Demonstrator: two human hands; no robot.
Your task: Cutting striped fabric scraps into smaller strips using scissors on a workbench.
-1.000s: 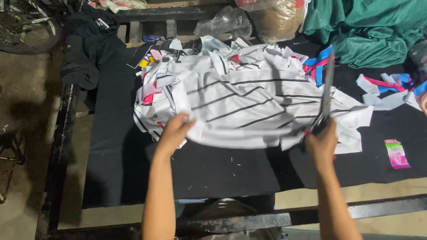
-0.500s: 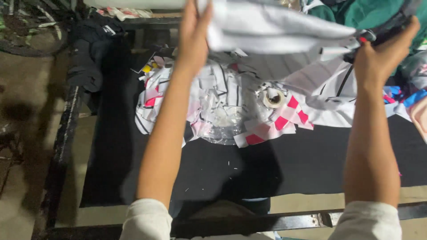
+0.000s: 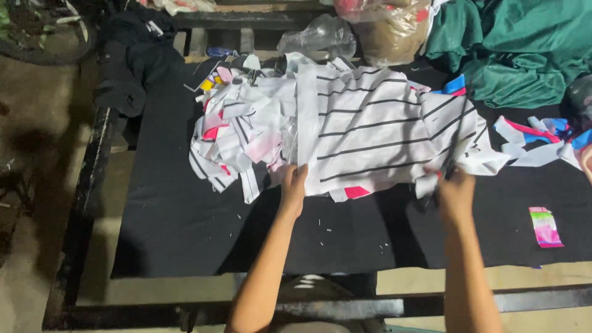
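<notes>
Nearest the camera, two bare forearms are reaching forward over a dark metal frame rail (image 3: 345,305) onto a table covered with one black cloth (image 3: 185,228).

The left hand (image 3: 293,185) is resting on the near edge of a white fabric piece with thin black stripes (image 3: 370,139); its fingers are lying together, curled over the fabric edge and pinching it. The right hand (image 3: 455,192) is sitting at the right near corner of the same piece; its fingers are closing around a dark, slim object that is too blurred to identify, and whether they are also gripping the fabric cannot be told.

The striped piece is lying spread flat at the middle of the black cloth, between the two hands and just beyond them. One pink patch is showing at its near edge.

To the right, well apart from the right hand, one small pink-and-green label (image 3: 545,227) is lying alone on the cloth.

Left of the striped piece, touching it, one heap of white, pink and black offcuts (image 3: 231,139) is lying. Right of it, a smaller cluster of white, pink and blue strips (image 3: 542,145) is lying.

Farther back: one dark garment (image 3: 129,58) is draping over the table's left far corner, one crumpled clear plastic bag (image 3: 317,37) is sitting beside one brown bundle wrapped in plastic (image 3: 388,34), and one pile of green fabric (image 3: 518,49) is filling the far right.
</notes>
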